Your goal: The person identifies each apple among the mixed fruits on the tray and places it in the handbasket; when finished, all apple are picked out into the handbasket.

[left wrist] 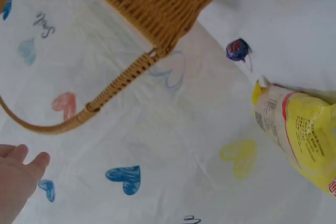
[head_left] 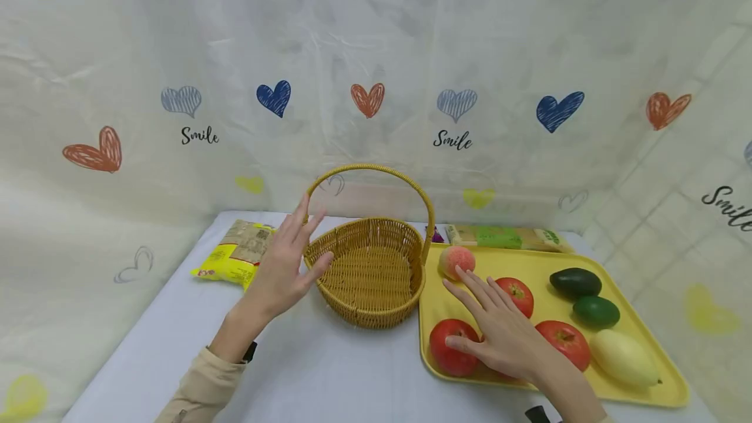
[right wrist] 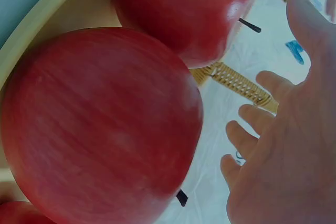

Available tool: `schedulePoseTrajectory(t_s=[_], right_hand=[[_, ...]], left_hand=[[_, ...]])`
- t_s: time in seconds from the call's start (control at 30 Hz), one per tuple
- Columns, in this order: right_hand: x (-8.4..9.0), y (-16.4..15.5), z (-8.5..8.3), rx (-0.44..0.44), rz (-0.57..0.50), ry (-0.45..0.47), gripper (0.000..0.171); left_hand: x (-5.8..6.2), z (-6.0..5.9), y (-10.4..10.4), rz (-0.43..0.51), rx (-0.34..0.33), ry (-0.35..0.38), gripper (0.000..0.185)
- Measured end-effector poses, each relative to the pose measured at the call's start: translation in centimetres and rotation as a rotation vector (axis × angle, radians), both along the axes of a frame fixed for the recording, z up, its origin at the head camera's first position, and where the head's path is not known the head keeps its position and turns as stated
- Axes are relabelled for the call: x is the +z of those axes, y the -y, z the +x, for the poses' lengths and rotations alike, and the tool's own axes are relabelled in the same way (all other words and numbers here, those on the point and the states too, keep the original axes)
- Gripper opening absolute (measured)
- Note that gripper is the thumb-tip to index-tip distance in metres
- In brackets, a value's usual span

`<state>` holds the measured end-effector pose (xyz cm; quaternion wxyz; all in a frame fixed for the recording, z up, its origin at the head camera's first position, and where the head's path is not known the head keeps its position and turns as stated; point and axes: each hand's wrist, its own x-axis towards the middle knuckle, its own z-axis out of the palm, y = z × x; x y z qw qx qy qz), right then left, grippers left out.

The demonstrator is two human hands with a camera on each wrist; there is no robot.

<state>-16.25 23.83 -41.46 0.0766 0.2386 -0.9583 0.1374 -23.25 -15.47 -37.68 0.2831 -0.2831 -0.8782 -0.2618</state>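
A woven wicker basket [head_left: 376, 273] with a hoop handle [head_left: 376, 168] stands empty mid-table. My left hand [head_left: 302, 240] is open, fingers spread, just beside the basket's left rim; whether it touches is unclear. In the left wrist view the basket [left wrist: 157, 3] fills the top and my fingertips [left wrist: 23, 163] show at the lower left. My right hand [head_left: 470, 312] is open over the yellow tray [head_left: 664, 390], fingers spread above the red apples [head_left: 449, 351], holding nothing. The right wrist view shows two red apples [right wrist: 100, 129] close beside my palm [right wrist: 286, 150].
The tray also holds a peach [head_left: 457, 260], two more apples [head_left: 519, 294], two avocados [head_left: 576, 281] and a pale yellow mango [head_left: 623, 358]. A yellow packet [head_left: 235, 254] lies left of the basket, a green-labelled packet [head_left: 505, 237] behind the tray. Heart-print cloth walls the table.
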Motion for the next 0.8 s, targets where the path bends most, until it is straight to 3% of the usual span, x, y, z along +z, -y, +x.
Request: schedulePoseTrajectory(t_s=[0.1, 0.33, 0.5, 0.6, 0.8], right_hand=[[-0.3, -0.1, 0.2, -0.014, -0.003, 0.012, 0.083], [-1.0, 0.1, 0.7, -0.027, 0.020, 0.031, 0.085], [-1.2, 0.6, 0.9, -0.007, 0.019, -0.002, 0.083], [-1.3, 1.1, 1.0, -0.006, 0.028, 0.039, 0.085], [-1.8, 2.2, 1.1, 0.021, 0.042, 0.127, 0.086]], left_hand=[[0.2, -0.5, 0.9, 0.154, 0.004, 0.040, 0.081], [-0.3, -2.7, 1.5, 0.346, -0.005, 0.311, 0.084], [-0.6, -3.9, 1.3, 0.409, -0.064, 0.421, 0.087], [-0.6, -4.3, 1.3, 0.419, -0.096, 0.469, 0.086], [-0.3, -4.6, 1.1, 0.370, -0.102, 0.459, 0.086]])
